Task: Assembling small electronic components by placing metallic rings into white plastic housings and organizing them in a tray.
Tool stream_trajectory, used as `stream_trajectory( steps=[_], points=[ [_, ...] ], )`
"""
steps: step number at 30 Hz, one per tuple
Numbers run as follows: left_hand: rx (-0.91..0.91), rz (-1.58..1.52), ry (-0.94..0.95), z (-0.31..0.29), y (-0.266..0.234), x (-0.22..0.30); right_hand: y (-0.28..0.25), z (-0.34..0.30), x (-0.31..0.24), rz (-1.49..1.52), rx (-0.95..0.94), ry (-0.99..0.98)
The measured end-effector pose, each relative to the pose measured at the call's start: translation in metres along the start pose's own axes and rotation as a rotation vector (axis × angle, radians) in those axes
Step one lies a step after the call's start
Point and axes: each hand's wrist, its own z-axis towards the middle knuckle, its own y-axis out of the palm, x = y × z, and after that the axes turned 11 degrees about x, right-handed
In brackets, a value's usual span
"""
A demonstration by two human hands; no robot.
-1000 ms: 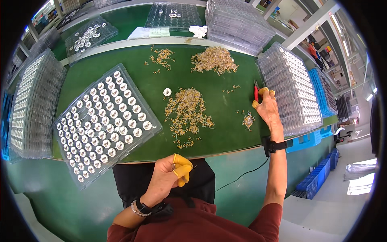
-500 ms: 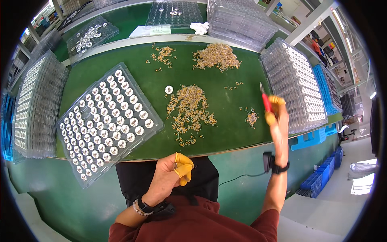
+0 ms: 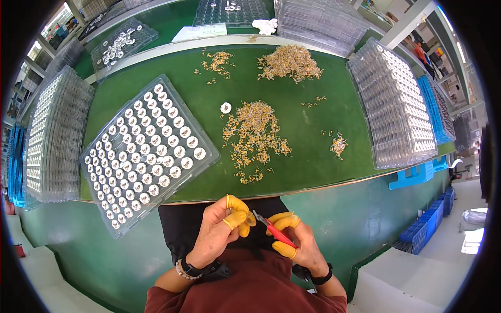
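In front of my body, just off the table's near edge, both hands are close together, with yellow covers on several fingertips. My left hand [image 3: 222, 227] is closed in a pinch on a small part, too blurred and covered to name. My right hand [image 3: 297, 242] grips red-handled pliers [image 3: 281, 235]; their dark jaws point at the left fingertips and look to reach the pinched part. Beyond, a loose heap of small orange parts with thin wire legs [image 3: 255, 125] lies on the green table [image 3: 308, 172]. One white round piece [image 3: 225, 107] sits beside it.
At left, a tilted clear tray [image 3: 209, 159] carries rows of white round pieces. Tray stacks stand at the left [image 3: 57, 135] and right [image 3: 394, 109]. More wired parts lie in a big pile [image 3: 289, 63] and a small cluster [image 3: 338, 146]. A white cloth [image 3: 265, 26] is behind.
My right hand has come from the table's right side, down and left to my left hand, carrying the pliers. My left hand stays nearly in place; the view has shifted slightly.
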Motion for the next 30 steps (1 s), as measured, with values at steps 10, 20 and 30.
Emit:
stream_trajectory(
  steps=[10,20,30],
  points=[
    [-0.017,-0.041,-0.018,0.000,-0.002,-0.002,-0.005,0.001,0.020,0.018,-0.082,-0.067],
    [-0.124,-0.023,-0.075,0.006,-0.009,-0.002,-0.013,0.002,0.011,-0.069,-0.101,-0.067],
    [-0.108,-0.021,-0.097,0.008,-0.009,-0.003,-0.017,0.007,0.004,-0.176,-0.147,-0.110]
  ],
)
